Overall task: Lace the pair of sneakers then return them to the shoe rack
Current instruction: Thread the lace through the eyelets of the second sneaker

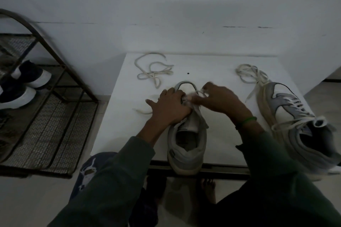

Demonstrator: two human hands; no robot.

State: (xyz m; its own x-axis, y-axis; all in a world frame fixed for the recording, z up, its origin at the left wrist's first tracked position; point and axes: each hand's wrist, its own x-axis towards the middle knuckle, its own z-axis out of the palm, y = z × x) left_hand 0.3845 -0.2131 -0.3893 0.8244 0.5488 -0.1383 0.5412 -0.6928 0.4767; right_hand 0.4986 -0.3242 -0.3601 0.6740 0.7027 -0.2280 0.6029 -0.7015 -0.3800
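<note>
A grey-white sneaker (187,145) stands on the white table (121,116), heel toward me. My left hand (168,106) grips its left upper near the eyelets, thumb spread on the table side. My right hand (218,98) pinches a white lace (202,92) over the tongue; the lace's other end (142,111) trails left on the table. The second sneaker (293,116) lies at the right, laced, its lace (252,74) spreading loose beyond the toe. A separate loose lace (155,72) lies coiled at the table's back left.
A dark metal mesh shoe rack (48,116) stands on the floor to the left, with a dark pair of white-soled shoes (24,83) on a shelf. A white wall runs behind the table. My bare feet (208,188) show under the table edge.
</note>
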